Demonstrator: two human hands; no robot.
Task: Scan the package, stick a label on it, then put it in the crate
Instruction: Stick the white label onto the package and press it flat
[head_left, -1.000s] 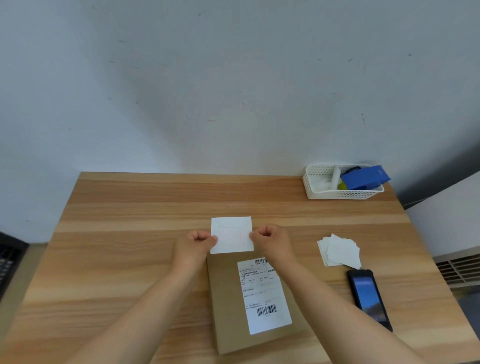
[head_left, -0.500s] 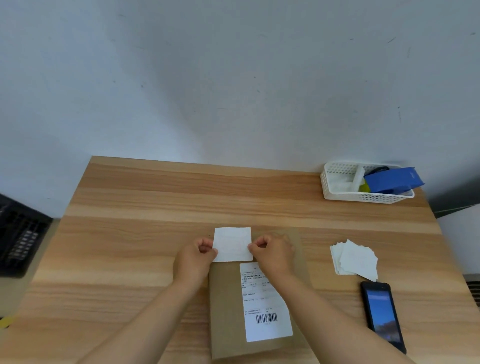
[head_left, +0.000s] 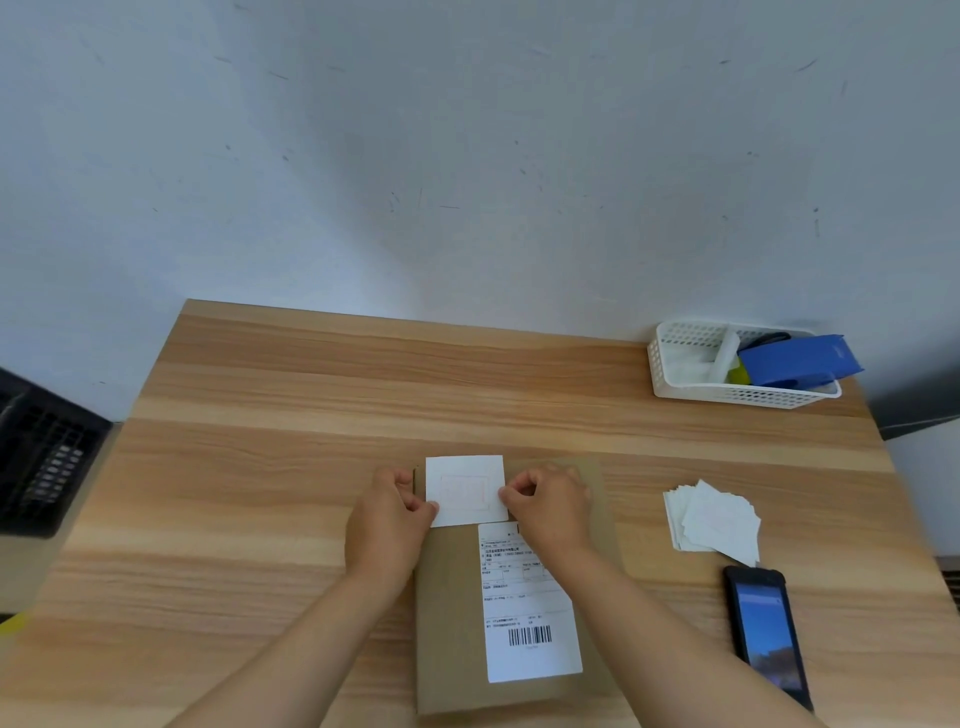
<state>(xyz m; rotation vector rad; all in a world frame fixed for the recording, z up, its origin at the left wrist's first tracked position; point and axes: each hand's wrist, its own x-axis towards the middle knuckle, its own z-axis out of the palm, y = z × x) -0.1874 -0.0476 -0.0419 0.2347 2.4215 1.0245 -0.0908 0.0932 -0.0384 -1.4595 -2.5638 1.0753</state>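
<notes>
A flat brown cardboard package lies on the wooden table in front of me, with a white shipping label bearing a barcode on its right half. Over the package's far end I hold a small white square label. My left hand pinches its left edge and my right hand pinches its right edge. The label lies low on the cardboard; I cannot tell whether it is stuck down. A black crate sits off the table's left side.
A loose pile of white labels lies to the right of the package. A black handheld scanner with a lit screen lies near the table's right front. A white basket holding a blue tape dispenser stands at the far right corner.
Both hands have brought the white label down from beyond the package's far edge onto its far end. The view has also shifted, bringing the black crate into sight on the left.
</notes>
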